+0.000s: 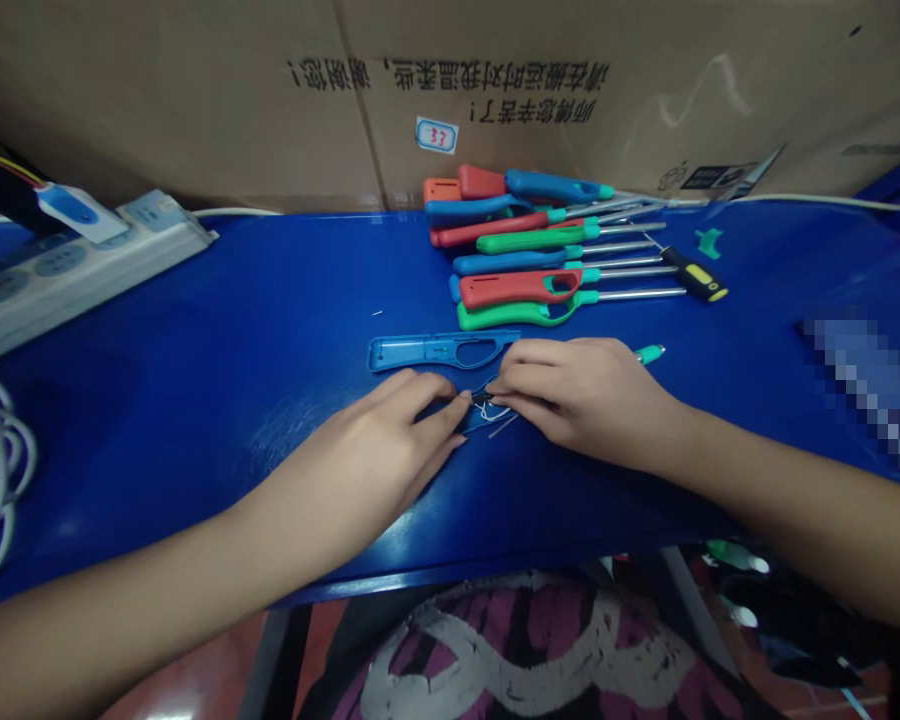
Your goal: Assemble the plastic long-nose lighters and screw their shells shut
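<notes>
The black part [481,398] sits between the fingertips of both hands, over a blue shell [474,421] on the blue table [195,410]. The right hand [581,392] has its fingers bunched and pinches the part from the right. The left hand [409,425] has a fingertip at the part's left end and its thumb lower, by the blue shell; whether it grips the part or only steadies it, I cannot tell. A thin white wire [496,414] loops below the part. A green tip [651,354] shows past the right hand.

Just beyond the hands lies a blue half-casing [405,353], its inner side up. Behind it, lighters [521,290] with red, green, blue and orange handles lie grouped, metal stems pointing right. A black-and-yellow screwdriver [696,275] lies at the stem ends, near a small green piece [709,242]. A cardboard box [195,100] stands at the back; a power strip [82,268] lies far left.
</notes>
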Available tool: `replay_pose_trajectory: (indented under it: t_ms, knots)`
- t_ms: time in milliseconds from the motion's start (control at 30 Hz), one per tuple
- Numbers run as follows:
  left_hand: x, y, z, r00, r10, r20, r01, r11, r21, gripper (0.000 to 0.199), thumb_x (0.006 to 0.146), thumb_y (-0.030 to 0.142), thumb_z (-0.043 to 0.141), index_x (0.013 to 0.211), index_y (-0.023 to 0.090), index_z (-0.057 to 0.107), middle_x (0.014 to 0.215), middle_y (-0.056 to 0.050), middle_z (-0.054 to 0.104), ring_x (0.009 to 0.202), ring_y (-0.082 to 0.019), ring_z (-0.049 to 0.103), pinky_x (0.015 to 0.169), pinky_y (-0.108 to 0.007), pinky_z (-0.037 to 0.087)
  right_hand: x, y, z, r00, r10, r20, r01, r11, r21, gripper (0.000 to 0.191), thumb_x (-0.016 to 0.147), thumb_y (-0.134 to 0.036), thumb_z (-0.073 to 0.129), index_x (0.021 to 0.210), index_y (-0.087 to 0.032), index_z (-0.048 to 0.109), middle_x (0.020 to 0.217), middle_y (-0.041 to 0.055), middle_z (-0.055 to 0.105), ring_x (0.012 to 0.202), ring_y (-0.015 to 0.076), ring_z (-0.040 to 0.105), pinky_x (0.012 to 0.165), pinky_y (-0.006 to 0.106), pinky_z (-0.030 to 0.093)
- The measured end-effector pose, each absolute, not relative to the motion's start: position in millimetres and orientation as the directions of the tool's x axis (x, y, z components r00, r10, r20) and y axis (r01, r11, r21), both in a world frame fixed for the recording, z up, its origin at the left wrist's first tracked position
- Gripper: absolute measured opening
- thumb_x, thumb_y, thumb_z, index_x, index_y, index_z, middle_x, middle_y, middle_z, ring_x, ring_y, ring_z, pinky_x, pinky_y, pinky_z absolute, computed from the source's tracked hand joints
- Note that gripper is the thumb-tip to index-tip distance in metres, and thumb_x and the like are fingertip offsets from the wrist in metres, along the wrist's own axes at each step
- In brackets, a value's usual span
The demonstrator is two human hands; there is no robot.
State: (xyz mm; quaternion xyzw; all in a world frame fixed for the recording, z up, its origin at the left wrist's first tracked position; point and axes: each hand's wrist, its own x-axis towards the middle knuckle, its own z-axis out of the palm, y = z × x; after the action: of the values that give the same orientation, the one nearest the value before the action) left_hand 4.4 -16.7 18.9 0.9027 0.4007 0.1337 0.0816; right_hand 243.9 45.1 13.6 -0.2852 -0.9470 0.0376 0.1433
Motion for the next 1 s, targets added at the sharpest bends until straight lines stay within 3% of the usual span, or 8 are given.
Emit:
replay_pose_trajectory:
  t_ms: [200,400,533,633,800,1000]
  knots:
    - [8.4,-21.3,23.4,0.684,0.716,0.14,0.717,-0.695,0.047,0.035,0.106,0.025,0.042,0.123,0.007,0.067,0.103,-0.014,0.066,0.091,-0.028,0.064,0.074,-0.041,0.061,242.8,45.6,13.4,-0.756,0.608,0.241,0.517,0.781,-0.349,0.016,0.099,-0.024,0.057,0.098,-0.019,0.072,0.102,0.0047,0.071,0.089,0.0164,0.068,0.07,0.027,0.047]
    - [7.8,-24.1,17.8,0.763,0.629,0.151,0.646,-0.749,-0.146,0.038,0.103,0.017,0.041,0.13,-0.001,0.061,0.1,-0.015,0.064,0.091,-0.029,0.062,0.07,-0.042,0.061,241.1,48.0,11.5,-0.754,0.615,0.232,0.471,0.752,-0.462,0.012,0.097,-0.02,0.061,0.093,-0.018,0.073,0.094,0.0037,0.072,0.085,0.0153,0.067,0.072,0.026,0.048]
    - [6.9,-21.6,17.4,0.726,0.67,0.155,0.684,-0.727,-0.061,0.035,0.105,0.021,0.041,0.125,0.005,0.065,0.1,-0.012,0.063,0.091,-0.027,0.063,0.073,-0.042,0.061,238.2,50.3,10.3,-0.67,0.698,0.253,0.478,0.666,-0.573,0.005,0.089,-0.02,0.072,0.093,-0.017,0.072,0.078,-0.0021,0.069,0.06,0.0079,0.054,0.058,0.023,0.04]
    - [6.5,-20.1,18.0,0.706,0.692,0.152,0.701,-0.713,-0.009,0.035,0.106,0.023,0.039,0.123,0.008,0.066,0.097,-0.01,0.063,0.09,-0.027,0.063,0.075,-0.043,0.061,236.0,51.9,11.7,-0.629,0.755,0.186,0.484,0.568,-0.666,0.005,0.087,-0.022,0.074,0.086,-0.017,0.072,0.062,-0.0067,0.059,0.048,0.0051,0.042,0.049,0.023,0.033]
    - [6.8,-20.9,16.6,0.714,0.689,0.124,0.696,-0.718,-0.019,0.033,0.104,0.021,0.044,0.125,0.007,0.065,0.099,-0.011,0.063,0.093,-0.029,0.062,0.077,-0.045,0.061,231.1,52.0,10.8,-0.586,0.805,0.095,0.489,0.445,-0.751,0.011,0.085,-0.022,0.075,0.078,-0.017,0.069,0.054,-0.0092,0.047,0.045,0.0046,0.035,0.045,0.023,0.027]
    - [2.8,-17.9,14.4,0.692,0.699,0.18,0.696,-0.712,0.09,0.04,0.104,0.023,0.044,0.139,0.008,0.056,0.111,-0.015,0.063,0.098,-0.028,0.061,0.082,-0.044,0.059,236.3,53.8,16.8,-0.617,0.764,0.187,0.435,0.53,-0.728,0.006,0.089,-0.02,0.07,0.085,-0.016,0.067,0.068,-0.0051,0.056,0.052,0.0054,0.043,0.05,0.023,0.034]
